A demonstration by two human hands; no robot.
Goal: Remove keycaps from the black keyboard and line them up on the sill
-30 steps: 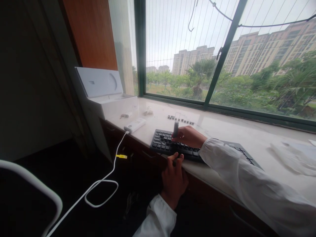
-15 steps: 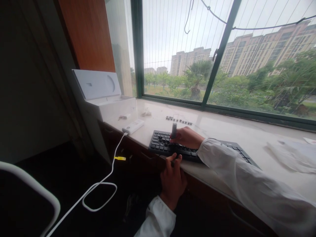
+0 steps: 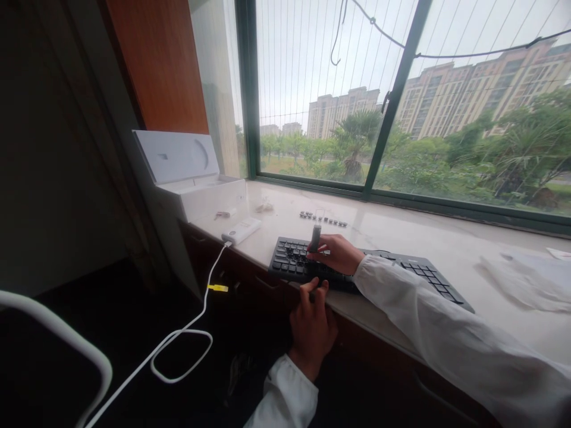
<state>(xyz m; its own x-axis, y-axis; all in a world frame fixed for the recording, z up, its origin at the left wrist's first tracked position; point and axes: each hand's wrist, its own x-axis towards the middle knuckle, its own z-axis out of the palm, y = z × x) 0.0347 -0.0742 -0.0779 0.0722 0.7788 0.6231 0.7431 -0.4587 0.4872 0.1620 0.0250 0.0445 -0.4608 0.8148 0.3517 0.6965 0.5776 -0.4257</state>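
Note:
A black keyboard lies along the front edge of the sill, with several of its keycaps off. My right hand is closed around the dark handle of a keycap puller, upright over the keys; thin wire loops stick up from its top. My left hand comes from below, its fingertips bent onto the keyboard's front edge and holding it there. Behind the keyboard, several loose keycaps lie in two short rows. My right sleeve covers part of the keyboard's middle.
On the left of the sill stands an open white box. Near it lie a white device and a white cable with a yellow tag, hanging down. Clear plastic lies right. A window rises behind.
My right hand and the keycap puller have shifted slightly, and the puller's handle leans a little more. The left hand has stayed at the keyboard's edge. The view has tilted slightly.

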